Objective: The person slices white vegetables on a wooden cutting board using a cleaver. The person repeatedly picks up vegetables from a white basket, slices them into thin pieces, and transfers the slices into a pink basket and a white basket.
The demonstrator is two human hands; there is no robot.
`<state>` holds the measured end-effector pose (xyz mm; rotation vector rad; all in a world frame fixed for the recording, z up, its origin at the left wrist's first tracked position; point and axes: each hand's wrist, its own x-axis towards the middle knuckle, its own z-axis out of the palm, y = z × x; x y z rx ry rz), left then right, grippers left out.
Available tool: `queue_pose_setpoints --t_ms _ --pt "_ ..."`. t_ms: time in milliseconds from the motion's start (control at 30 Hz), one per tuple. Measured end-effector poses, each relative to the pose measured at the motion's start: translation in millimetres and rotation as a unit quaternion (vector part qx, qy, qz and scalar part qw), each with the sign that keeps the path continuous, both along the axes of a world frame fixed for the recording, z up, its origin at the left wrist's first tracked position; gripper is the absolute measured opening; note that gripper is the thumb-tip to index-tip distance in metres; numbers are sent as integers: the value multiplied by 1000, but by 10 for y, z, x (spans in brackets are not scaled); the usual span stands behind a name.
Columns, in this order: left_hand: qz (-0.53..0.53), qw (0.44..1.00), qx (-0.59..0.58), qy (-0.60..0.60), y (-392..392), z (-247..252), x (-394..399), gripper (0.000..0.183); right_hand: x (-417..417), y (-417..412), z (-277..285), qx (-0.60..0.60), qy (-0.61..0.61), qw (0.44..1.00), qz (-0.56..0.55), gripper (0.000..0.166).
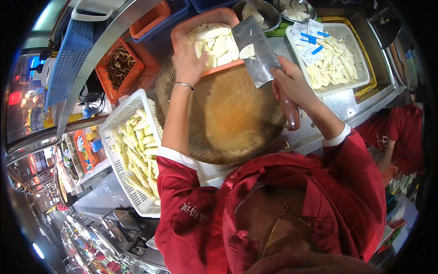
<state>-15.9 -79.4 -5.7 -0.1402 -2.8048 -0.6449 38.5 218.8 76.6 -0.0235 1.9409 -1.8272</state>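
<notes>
My right hand grips the brown handle of a Chinese cleaver. One pale slice clings to its broad blade, which reaches over the right side of an orange plastic basket. Pale vegetable slices fill that basket, and its near edge overlaps a round wooden chopping block. At the basket's near left corner is my left hand, blurred, its thumb side by the slices. Whether its fingers hold the basket or slices cannot be made out.
A white basket of peeled pale stems stands left of the block. To the right, another white basket holds slices, paper slips and blue clips. Metal bowls stand behind. An orange basket has brown strips. A person in red is at right.
</notes>
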Motion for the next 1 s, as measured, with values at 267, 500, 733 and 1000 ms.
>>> queue_pose_setpoints --t_ms 267,500,733,1000 --pt "179 967 173 -58 -133 -288 402 46 -17 -30 -127 -57 21 998 7 24" --pt "27 975 17 219 715 147 869 42 87 -231 -314 -64 34 997 19 29" --pt "-16 954 70 290 870 14 386 21 258 -175 -252 -6 48 997 -63 27" --pt "197 946 73 246 640 219 1297 12 542 199 -241 64 157 980 104 23"
